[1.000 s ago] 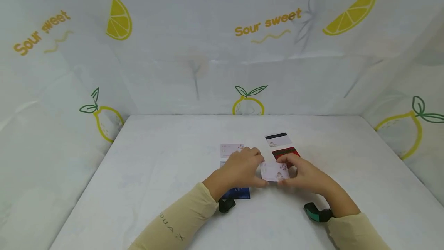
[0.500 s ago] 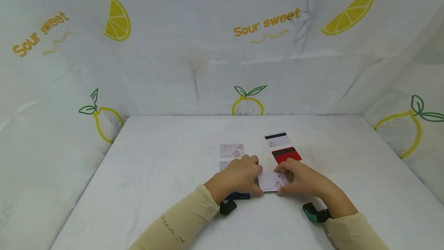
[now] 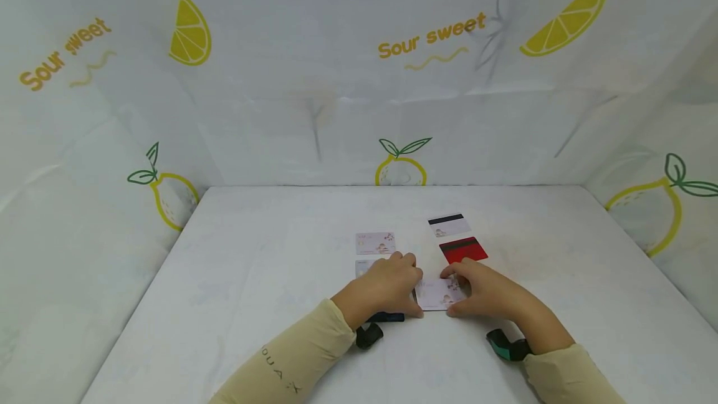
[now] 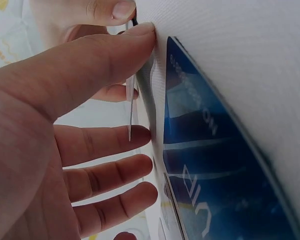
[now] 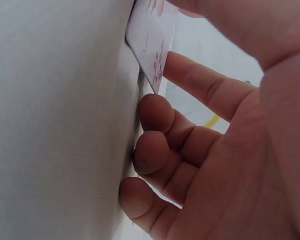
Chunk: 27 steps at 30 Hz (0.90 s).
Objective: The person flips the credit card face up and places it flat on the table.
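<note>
A pale pink card [image 3: 437, 295] with a floral print lies low over the white table between the two hands. My left hand [image 3: 387, 285] holds its left edge, thumb at the near corner and fingertips at the far one. Thumb and fingers of my right hand [image 3: 488, 290] pinch the right side. Beneath the pink card a darker edge shows at the left. A blue card [image 4: 210, 145] marked VIP lies flat right beside my left hand, mostly hidden by it in the head view. Just past that hand is a partly covered pale card [image 3: 363, 266].
Another pink floral card [image 3: 375, 243] lies farther back on the left. At the right are a white card [image 3: 450, 227] with a black stripe and a red card [image 3: 464, 249], close beyond my right fingers. A lemon-print sheet [image 3: 303, 123] rises behind the table [image 3: 269, 254].
Both hands have moved the pink card toward the person and slightly left, down close to the table. In the last half second they have barely shifted.
</note>
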Tool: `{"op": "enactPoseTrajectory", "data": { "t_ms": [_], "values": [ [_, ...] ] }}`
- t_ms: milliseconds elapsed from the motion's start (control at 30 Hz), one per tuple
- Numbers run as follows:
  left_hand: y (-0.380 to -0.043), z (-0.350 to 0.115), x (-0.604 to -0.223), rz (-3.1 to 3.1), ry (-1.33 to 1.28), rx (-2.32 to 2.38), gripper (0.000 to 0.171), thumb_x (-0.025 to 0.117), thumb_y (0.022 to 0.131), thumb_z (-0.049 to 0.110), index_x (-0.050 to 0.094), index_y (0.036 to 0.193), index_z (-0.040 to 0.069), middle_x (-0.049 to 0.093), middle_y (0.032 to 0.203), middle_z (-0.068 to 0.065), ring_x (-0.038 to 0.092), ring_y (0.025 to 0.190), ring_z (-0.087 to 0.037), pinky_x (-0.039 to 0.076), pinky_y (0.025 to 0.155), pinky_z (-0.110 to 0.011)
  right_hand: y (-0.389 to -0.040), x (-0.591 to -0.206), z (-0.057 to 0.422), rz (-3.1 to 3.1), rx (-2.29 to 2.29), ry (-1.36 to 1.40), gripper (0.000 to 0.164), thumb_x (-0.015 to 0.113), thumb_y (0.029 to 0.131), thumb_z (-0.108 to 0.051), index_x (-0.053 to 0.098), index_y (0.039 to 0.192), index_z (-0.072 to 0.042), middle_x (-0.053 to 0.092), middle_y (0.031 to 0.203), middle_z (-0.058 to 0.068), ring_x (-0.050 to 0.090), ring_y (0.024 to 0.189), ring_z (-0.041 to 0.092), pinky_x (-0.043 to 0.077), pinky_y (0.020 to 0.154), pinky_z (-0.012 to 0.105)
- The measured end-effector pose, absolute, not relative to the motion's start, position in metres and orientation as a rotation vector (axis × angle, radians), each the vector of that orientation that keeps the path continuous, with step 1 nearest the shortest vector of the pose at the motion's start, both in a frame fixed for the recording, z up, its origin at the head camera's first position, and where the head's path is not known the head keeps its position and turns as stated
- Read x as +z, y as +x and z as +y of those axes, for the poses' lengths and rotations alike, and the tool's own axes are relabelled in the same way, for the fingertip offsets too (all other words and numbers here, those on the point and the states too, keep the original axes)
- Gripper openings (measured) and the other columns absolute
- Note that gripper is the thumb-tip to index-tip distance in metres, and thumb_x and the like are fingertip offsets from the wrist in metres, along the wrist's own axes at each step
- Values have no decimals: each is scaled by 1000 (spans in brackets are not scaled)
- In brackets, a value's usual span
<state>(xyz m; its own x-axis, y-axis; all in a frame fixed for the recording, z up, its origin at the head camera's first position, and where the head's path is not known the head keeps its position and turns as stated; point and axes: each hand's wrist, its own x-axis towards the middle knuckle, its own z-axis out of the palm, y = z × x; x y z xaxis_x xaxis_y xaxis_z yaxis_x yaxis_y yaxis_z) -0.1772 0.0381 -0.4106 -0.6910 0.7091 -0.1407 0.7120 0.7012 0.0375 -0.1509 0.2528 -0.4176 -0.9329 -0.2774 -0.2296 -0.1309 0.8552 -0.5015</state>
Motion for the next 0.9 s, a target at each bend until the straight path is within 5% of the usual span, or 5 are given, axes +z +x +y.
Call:
{"op": "enactPoseTrajectory", "data": {
  "t_ms": [400, 533, 767, 900],
  "values": [
    [-178, 38, -409, 2747, 1140, -23, 56, 78, 75, 59, 69, 115, 20, 58, 117, 3, 50, 95, -12, 49, 77, -27, -152, -419, 255, 2740, -700, -285, 56, 90, 65, -40, 64, 112, -25, 56, 100, -3, 51, 95, 17, 51, 83, 36],
    [-178, 38, -410, 2750, 1148, -34, 56, 77, 75, 59, 69, 114, 20, 58, 117, 3, 50, 95, -12, 49, 76, -27, -153, -419, 262, 2796, -746, -325, 50, 85, 73, -42, 64, 114, -23, 57, 102, -2, 51, 98, 19, 49, 84, 39],
    [-178, 38, -408, 2745, 1149, -14, 56, 77, 75, 60, 70, 114, 20, 58, 118, 4, 48, 92, -12, 47, 74, -26, -161, -418, 283, 3012, -776, -240, 47, 71, 88, -32, 59, 127, -9, 47, 139, 24, 41, 126, 47, 39, 97, 67],
    [-182, 35, -410, 2729, 1151, 27, 54, 73, 78, 63, 70, 112, 21, 58, 111, 5, 48, 89, -12, 46, 71, -25, -163, -421, 287, 2940, -743, -154, 57, 70, 89, -31, 53, 136, -3, 37, 148, 32, 33, 134, 53, 33, 103, 68]
  ]
}}
